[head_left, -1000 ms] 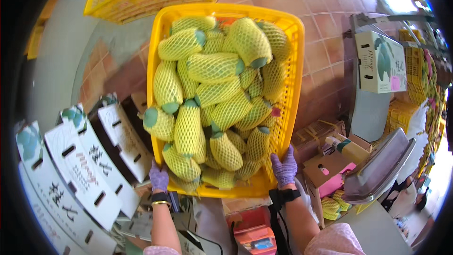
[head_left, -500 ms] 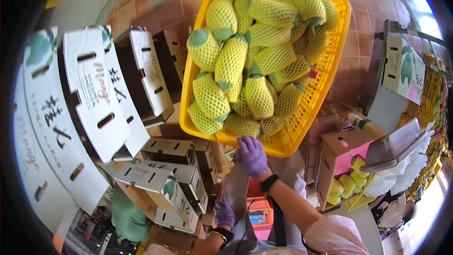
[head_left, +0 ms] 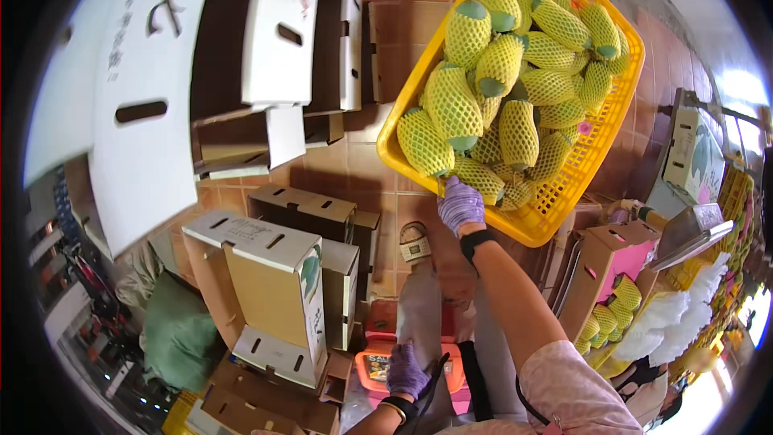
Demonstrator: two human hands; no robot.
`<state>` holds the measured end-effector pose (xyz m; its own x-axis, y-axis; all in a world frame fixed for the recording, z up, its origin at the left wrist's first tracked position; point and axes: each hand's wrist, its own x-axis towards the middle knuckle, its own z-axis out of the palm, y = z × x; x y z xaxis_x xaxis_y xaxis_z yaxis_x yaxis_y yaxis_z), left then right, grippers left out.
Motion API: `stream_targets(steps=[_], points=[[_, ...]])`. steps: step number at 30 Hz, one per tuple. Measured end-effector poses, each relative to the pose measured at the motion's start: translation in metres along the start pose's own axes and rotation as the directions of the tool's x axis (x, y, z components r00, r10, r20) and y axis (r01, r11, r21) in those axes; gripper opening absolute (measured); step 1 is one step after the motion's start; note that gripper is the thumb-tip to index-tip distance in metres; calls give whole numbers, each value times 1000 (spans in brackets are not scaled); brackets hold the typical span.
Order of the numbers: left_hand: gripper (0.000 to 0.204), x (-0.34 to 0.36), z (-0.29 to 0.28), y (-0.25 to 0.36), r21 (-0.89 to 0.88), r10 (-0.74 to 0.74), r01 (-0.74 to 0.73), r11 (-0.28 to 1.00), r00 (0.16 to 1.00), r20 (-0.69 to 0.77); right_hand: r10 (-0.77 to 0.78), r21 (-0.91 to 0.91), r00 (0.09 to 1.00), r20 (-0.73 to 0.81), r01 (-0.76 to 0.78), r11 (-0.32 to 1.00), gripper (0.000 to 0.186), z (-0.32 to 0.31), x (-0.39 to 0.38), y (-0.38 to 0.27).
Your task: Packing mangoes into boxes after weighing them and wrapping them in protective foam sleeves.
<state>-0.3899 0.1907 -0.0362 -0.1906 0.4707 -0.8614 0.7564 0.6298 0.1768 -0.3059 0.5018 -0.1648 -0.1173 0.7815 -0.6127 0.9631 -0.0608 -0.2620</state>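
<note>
My right hand (head_left: 460,205), in a purple knitted glove, grips the near rim of a yellow plastic crate (head_left: 555,229). Long green fruits (head_left: 519,133) in yellow foam nets fill most of this crate, heaped above its near left side. Their kind is not certain. My left hand (head_left: 408,370), gloved the same way, hangs low by my left leg with loosely bent fingers and nothing visible in them. Just beside it is an orange-rimmed tub (head_left: 374,366) with small items inside.
Tall white cartons (head_left: 141,161) stand at the left. Open cartons (head_left: 274,274) are grouped nearer the middle. On the right, a brown carton (head_left: 616,254) stands by more netted fruits (head_left: 616,314) and a metal tray (head_left: 692,234). A green sack (head_left: 181,330) lies lower left.
My view has shifted, and the crate with my right hand on its rim now appears farther up and right. My left hand appears slightly lower and farther right, beside the orange-rimmed tub.
</note>
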Motion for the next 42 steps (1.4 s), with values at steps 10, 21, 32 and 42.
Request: stream_targets(steps=[10,21,32,42], points=[[81,-58,93,12,-302,-220,187,935,972,-80,115,-114,986,118,-102,988,46,4,21,11],[72,-90,146,4,-544,-88,100,833,995,47,-82,-222,979,-189,39,974,46,23,60,54],[71,-86,132,10,-453,-16,23,891,1000,19,41,-499,983,180,56,865,46,98,-73,72],[80,-94,132,39,-490,-157,305,817,934,320,8,-402,949,315,125,907,45,138,-128,65]])
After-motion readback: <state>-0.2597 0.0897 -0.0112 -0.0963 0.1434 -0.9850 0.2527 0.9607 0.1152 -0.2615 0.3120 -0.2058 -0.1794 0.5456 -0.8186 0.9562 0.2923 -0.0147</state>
